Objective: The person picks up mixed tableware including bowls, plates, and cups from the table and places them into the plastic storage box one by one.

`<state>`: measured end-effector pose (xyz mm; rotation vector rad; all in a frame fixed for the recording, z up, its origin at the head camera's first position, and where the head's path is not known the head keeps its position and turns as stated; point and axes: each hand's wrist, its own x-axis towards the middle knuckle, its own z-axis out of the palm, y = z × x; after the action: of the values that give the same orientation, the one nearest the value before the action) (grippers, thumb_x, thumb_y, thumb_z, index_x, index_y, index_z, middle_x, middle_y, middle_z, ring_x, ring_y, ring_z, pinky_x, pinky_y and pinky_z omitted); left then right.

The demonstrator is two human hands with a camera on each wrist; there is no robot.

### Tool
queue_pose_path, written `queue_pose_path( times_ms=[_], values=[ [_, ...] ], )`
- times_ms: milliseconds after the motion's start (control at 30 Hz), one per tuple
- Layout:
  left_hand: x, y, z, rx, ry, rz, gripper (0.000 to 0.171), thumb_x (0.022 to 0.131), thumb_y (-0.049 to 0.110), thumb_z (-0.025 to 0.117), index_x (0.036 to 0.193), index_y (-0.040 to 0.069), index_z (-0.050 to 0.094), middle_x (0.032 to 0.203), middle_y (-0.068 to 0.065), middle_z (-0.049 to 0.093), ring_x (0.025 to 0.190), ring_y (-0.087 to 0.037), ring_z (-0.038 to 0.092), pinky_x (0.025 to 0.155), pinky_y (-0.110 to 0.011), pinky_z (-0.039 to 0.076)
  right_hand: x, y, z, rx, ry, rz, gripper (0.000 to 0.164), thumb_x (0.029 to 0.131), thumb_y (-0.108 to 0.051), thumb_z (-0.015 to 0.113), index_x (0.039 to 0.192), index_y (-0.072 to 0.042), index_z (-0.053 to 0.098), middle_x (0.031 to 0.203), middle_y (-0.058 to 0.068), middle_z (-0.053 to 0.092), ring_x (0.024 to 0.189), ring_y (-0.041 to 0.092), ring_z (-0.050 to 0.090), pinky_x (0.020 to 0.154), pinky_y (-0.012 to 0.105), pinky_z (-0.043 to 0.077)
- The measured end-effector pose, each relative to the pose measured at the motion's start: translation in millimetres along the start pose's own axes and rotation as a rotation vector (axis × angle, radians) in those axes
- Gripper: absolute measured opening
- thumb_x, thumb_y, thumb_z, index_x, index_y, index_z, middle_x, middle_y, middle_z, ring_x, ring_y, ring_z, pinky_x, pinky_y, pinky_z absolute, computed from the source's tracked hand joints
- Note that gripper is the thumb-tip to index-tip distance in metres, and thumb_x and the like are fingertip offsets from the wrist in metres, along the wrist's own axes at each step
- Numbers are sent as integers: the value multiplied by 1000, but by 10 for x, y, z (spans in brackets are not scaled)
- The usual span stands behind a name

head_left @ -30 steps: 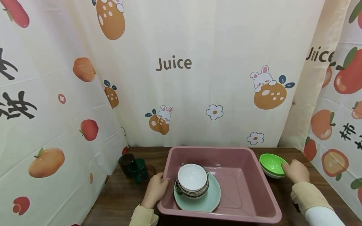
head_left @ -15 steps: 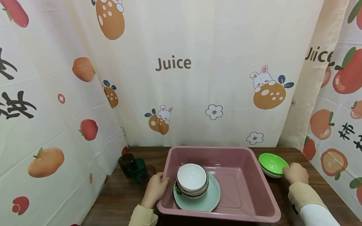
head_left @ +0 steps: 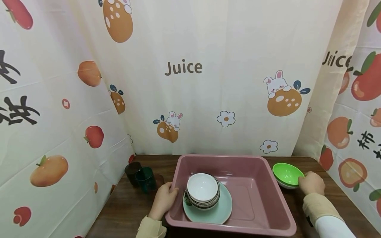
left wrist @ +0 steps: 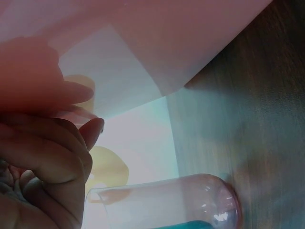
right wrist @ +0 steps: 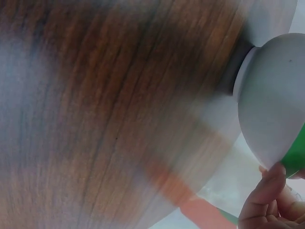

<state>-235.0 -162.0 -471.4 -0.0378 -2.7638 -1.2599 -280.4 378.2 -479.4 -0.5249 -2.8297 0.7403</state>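
Note:
My right hand (head_left: 312, 183) is at the right rim of a bright green bowl (head_left: 287, 173), which sits nested in a white bowl (head_left: 285, 185). In the right wrist view my thumb and fingers (right wrist: 272, 183) pinch at the green bowl's edge, beside the white bowl's outer wall (right wrist: 271, 100). My left hand (head_left: 163, 200) grips the left rim of a pink tub (head_left: 253, 201). Inside the tub a stack of bowls, topped by a white bowl (head_left: 202, 187), stands on a pale green plate (head_left: 223, 211). The left wrist view shows my curled fingers (left wrist: 57, 152) near the tub's wall.
Left of the tub stand a dark cup (head_left: 132, 172), a teal glass (head_left: 146, 178) and a brownish clear glass (head_left: 159, 180), close to my left hand. A fruit-print curtain (head_left: 196, 99) closes off the back and sides of the wooden table (head_left: 113, 211).
My right hand has shifted slightly back, and its fingers now reach less far over the green bowl's rim. The left hand and the tub have stayed in place.

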Motion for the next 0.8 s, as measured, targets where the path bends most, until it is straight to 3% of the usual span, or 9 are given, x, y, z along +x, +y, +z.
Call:
queue_pose_path(
  times_ms=[233, 500, 800],
  values=[
    [-13, 23, -13, -12, -15, -11, 25, 92, 13, 61, 107, -6, 66, 93, -16, 71, 79, -19, 64, 65, -34, 52, 18, -21, -19, -11, 7, -20, 37, 85, -14, 45, 97, 18, 61, 95, 37, 62, 89, 57, 56, 72, 56, 43],
    [-15, 19, -10, 4, -6, -1, 24, 91, 13, 62, 105, -6, 67, 90, -15, 71, 77, -18, 63, 64, -34, 51, 12, -36, -65, -21, -13, -21, 29, 85, -14, 45, 75, 5, 65, 78, 28, 63, 78, 49, 59, 66, 52, 43],
    [-20, 26, -16, 5, -3, 10, 23, 91, 13, 64, 104, -6, 67, 89, -14, 71, 76, -17, 62, 64, -33, 51, 26, -82, -206, -19, -3, -48, 35, 89, -18, 44, 57, -6, 50, 66, 21, 57, 68, 43, 57, 58, 45, 41]
  ],
)
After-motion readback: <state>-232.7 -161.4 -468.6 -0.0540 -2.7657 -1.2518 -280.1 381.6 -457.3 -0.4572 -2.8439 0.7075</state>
